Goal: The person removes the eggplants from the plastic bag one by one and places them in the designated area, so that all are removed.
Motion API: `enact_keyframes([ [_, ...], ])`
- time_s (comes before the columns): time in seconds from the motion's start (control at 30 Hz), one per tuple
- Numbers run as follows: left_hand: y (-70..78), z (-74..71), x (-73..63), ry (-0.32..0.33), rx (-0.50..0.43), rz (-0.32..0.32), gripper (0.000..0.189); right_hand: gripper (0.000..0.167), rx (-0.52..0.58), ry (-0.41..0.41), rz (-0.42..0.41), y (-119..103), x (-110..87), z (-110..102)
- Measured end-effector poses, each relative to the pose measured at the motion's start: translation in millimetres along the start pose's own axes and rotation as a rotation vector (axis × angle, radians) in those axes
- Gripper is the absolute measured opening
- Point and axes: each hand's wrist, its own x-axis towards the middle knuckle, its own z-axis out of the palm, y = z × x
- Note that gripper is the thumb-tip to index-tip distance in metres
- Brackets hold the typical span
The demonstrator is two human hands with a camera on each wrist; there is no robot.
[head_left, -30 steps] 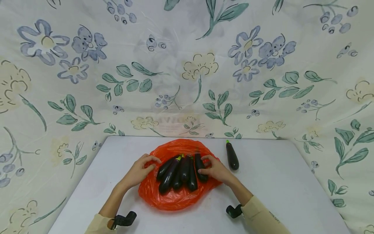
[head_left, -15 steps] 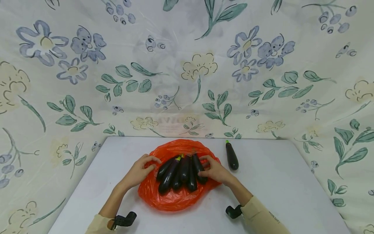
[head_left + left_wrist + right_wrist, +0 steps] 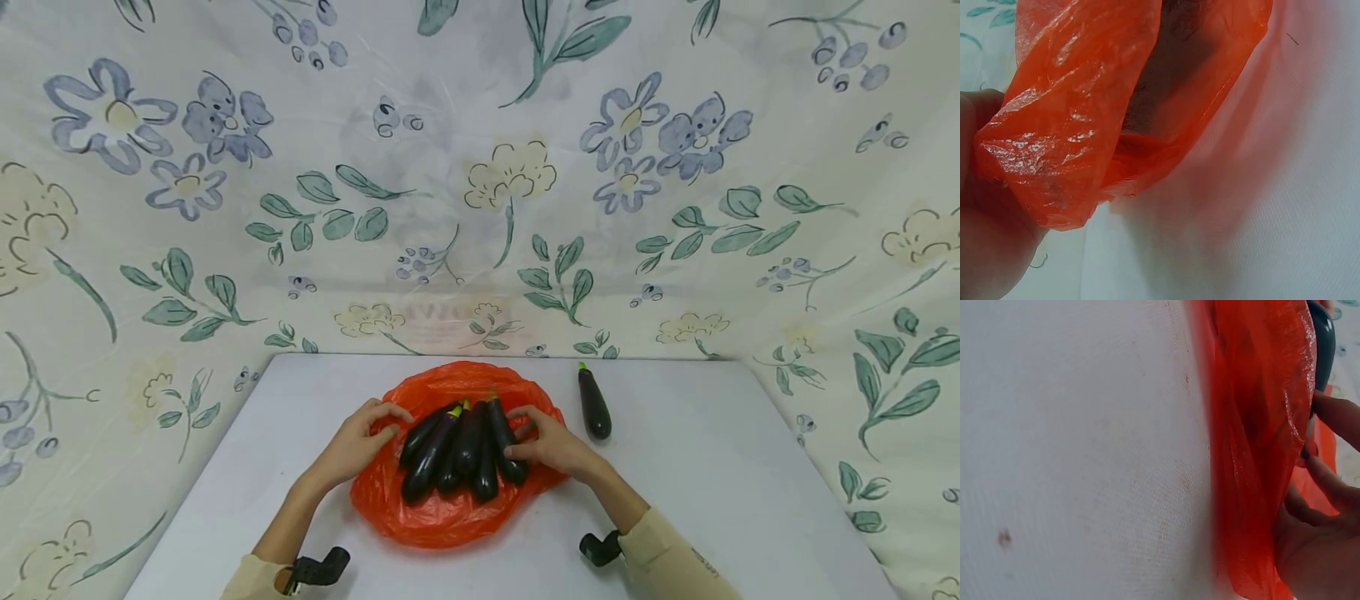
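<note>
An orange-red plastic bag (image 3: 442,525) lies on the white table with several dark purple eggplants (image 3: 430,457) fanned out on it. At the bag's left side my left hand (image 3: 358,440) holds the rim, fingers curved and thumb below. The left wrist view shows the bunched bag (image 3: 1054,144) against that hand (image 3: 991,231). My right hand (image 3: 553,442) reaches over the right rim, and its fingertips and thumb touch the rightmost eggplant (image 3: 502,433). In the right wrist view, the fingers (image 3: 1334,481) lie beside the bag, with a dark eggplant (image 3: 1324,344) partly hidden behind it.
One more eggplant (image 3: 595,404) lies alone on the white table (image 3: 690,500), right of the bag. Flower-patterned cloth (image 3: 450,208) rises behind and at both sides of the table. Black cameras (image 3: 321,567) are strapped to the wrists.
The rightmost eggplant has tilted and shifted slightly left against the others, and the pile has moved a little left and nearer. My right hand has moved slightly left; the left hand has hardly moved.
</note>
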Motion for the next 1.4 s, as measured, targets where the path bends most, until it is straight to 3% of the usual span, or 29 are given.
enact_keyframes([
  [0.43, 1.6, -0.8, -1.4, -0.001, -0.004, -0.001, 0.023, 0.061, 0.052, -0.056, -0.010, -2, -2.9, 1],
  [1.4, 2.3, -0.5, -1.0, 0.006, 0.010, 0.014, 0.024, 0.061, 0.089, -0.074, -0.048, -10, -12.3, -5],
])
